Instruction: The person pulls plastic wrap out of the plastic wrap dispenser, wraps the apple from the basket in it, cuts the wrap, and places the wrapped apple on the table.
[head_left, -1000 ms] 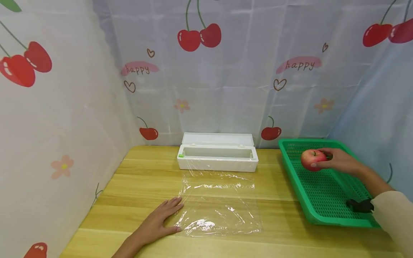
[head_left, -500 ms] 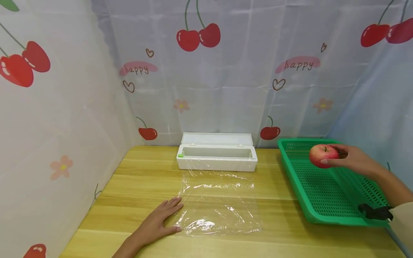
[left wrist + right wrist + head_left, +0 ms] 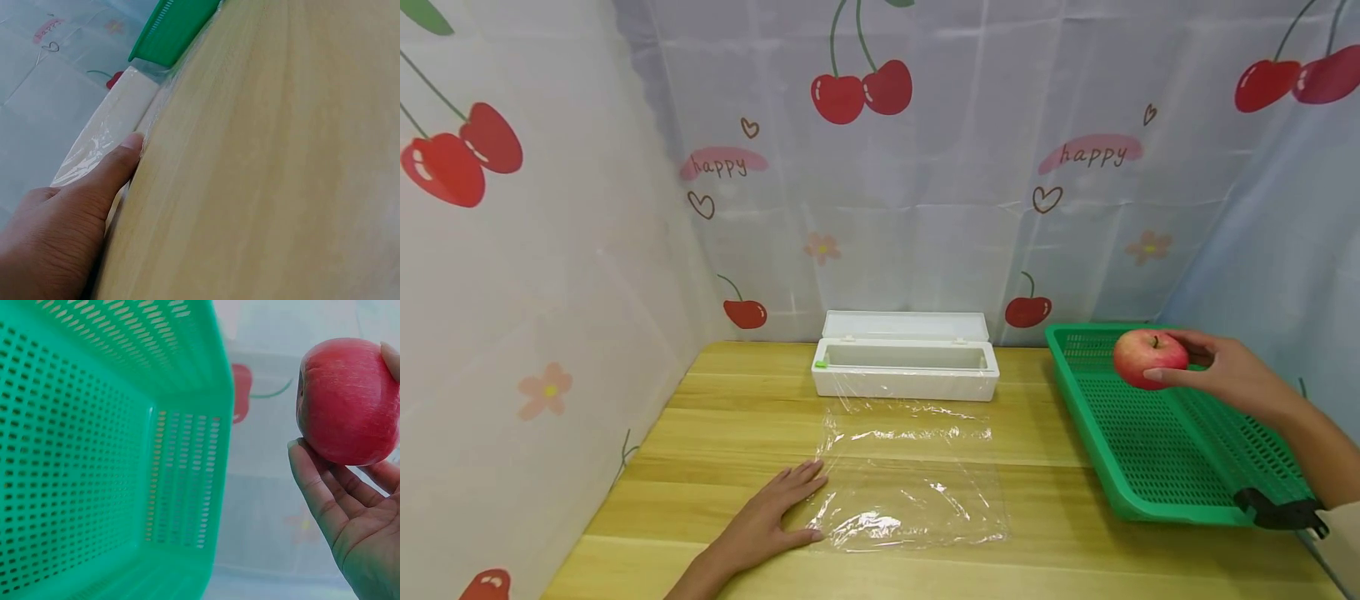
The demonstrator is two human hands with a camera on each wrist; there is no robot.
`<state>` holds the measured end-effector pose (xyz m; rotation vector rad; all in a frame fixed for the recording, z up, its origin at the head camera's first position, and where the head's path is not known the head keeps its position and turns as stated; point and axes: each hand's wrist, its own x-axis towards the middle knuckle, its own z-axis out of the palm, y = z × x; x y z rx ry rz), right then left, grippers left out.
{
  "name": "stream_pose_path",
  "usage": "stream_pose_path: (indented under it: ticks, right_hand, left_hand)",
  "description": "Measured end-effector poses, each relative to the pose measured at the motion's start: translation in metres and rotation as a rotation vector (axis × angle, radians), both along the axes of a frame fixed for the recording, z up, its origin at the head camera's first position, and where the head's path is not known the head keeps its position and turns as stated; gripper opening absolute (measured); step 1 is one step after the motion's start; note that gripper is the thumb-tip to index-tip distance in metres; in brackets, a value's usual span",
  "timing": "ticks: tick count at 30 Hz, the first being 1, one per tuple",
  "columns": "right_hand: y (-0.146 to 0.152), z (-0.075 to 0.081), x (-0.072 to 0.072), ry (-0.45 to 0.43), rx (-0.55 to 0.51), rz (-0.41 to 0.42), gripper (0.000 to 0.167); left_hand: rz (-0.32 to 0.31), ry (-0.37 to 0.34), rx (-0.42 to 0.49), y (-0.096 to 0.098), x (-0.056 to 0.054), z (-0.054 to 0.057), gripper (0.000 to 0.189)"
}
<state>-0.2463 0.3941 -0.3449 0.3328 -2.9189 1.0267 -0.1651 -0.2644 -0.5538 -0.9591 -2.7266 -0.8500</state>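
The right hand (image 3: 1236, 375) grasps a red apple (image 3: 1142, 360) above the green basket (image 3: 1088, 442) by the right edge of the table (image 3: 730, 408). The left hand (image 3: 766, 518), fingers extended, touches the left edge of the cling film (image 3: 917, 487).

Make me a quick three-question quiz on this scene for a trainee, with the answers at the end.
1. Multiple choice: What does the right hand hold?
a) a yellow lemon
b) a round red apple
c) a white cup

2. True or false: The long white plastic box has its hinged white lid open.

3. Fill in the blank: In the head view, the left hand rests at the ____ edge of the clear, crinkled plastic film.

Key: 1. b; 2. true; 3. left
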Motion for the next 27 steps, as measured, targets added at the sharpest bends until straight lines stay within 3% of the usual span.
stream_pose_path:
  ticks: [12,27]
  right_hand:
    - [-0.033,0.010,0.021,0.034,-0.030,0.023,0.075]
    - [-0.102,-0.011,0.035,0.006,-0.271,0.162,0.070]
  left_hand:
    - [-0.002,0.011,-0.006,0.000,-0.002,-0.001,0.077]
    - [0.014,-0.009,-0.004,0.001,0.000,0.001,0.077]
